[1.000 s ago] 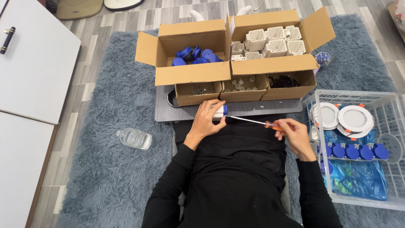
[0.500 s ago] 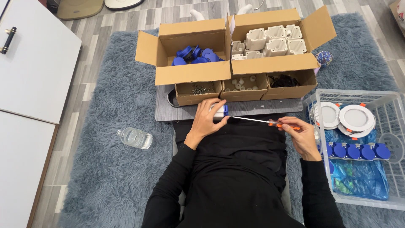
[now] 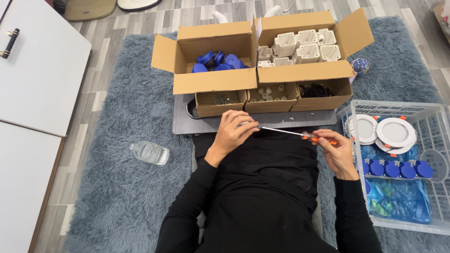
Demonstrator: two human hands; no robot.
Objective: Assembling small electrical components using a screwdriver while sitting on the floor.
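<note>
While the left hand [image 3: 233, 132] cups something hidden, the right hand [image 3: 336, 151] grips a screwdriver [image 3: 290, 133] (orange-handled; slim).

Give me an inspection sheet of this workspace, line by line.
Surface: grey board on a shaggy grey-blue rug.
Job's things: screwdriver with orange handle, tip at a small part hidden in the left hand.
Clutter: cardboard boxes of blue parts, white housings, screws; plastic bottle; white crate with round lamps.
Grippers: left hand closed on the part; right hand grips the screwdriver handle.
Cables: nothing seen.
Surroundings: wood floor, white cabinet.
</note>
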